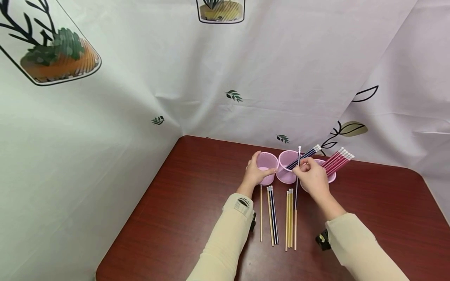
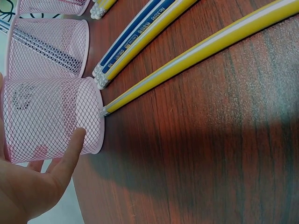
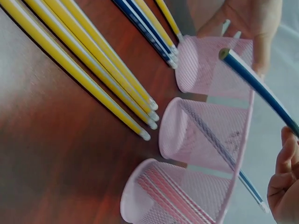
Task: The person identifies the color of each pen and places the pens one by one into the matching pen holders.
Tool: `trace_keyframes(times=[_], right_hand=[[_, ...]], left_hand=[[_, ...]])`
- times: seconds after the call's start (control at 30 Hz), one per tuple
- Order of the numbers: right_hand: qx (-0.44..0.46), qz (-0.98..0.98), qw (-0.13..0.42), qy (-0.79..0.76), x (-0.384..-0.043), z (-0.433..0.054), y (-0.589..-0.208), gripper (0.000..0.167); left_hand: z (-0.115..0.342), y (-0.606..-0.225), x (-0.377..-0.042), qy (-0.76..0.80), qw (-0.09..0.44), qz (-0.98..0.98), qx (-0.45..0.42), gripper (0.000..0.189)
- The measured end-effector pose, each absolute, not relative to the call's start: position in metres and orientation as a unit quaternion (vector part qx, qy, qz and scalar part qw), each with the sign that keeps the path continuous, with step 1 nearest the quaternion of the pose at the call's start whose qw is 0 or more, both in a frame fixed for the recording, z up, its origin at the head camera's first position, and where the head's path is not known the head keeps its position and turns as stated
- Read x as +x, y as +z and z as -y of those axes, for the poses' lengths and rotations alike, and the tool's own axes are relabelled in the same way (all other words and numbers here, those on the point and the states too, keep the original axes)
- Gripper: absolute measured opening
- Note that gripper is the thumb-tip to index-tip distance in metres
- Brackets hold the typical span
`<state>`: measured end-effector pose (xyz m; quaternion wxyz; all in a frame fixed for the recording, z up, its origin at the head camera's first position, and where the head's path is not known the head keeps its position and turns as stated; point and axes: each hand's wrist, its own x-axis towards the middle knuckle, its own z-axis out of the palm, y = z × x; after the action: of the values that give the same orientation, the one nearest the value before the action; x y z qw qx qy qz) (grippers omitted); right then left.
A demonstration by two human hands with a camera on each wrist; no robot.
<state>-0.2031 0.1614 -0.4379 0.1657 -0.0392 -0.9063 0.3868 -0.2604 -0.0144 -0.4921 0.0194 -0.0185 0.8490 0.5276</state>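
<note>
Three pink mesh pencil cups stand joined in a row near the table's back edge. My left hand [image 1: 254,174] grips the left cup [image 2: 51,116], with the thumb on its near side and fingers behind. Between the thumb and fingers of my right hand [image 1: 314,179], a blue pencil [image 3: 261,91] is held upright in front of the cups, eraser end up. Blue pencils [image 1: 311,151] lean in the middle cup [image 1: 286,178]. Several pink pencils [image 1: 337,160] lean in the right cup [image 1: 332,179], which my right hand partly covers in the head view.
On the dark red table [image 1: 197,203], several yellow pencils [image 1: 289,222] lie in front of the middle cup. Blue pencils [image 1: 274,214] with a yellow one beside them lie further left, then a lone yellow pencil [image 1: 261,218]. A patterned white cloth [image 1: 281,78] hangs behind.
</note>
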Motion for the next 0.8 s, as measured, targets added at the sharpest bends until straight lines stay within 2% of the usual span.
trace_keyframes(times=[0.43,0.7,0.8], right_hand=[[-0.035,0.891,0.175,0.418,-0.216,-0.168,-0.409,0.015],[-0.063,0.870,0.203,0.445,-0.219,-0.171,-0.393,0.029],[-0.066,0.857,0.207,0.468,-0.220,-0.173,-0.389,0.026]], left_hand=[[0.014,-0.492,-0.260,0.531,0.020,-0.847,-0.021,0.093],[0.015,-0.492,-0.260,0.528,0.020,-0.849,-0.018,0.093],[0.015,-0.492,-0.260,0.528,0.020,-0.849,-0.018,0.094]])
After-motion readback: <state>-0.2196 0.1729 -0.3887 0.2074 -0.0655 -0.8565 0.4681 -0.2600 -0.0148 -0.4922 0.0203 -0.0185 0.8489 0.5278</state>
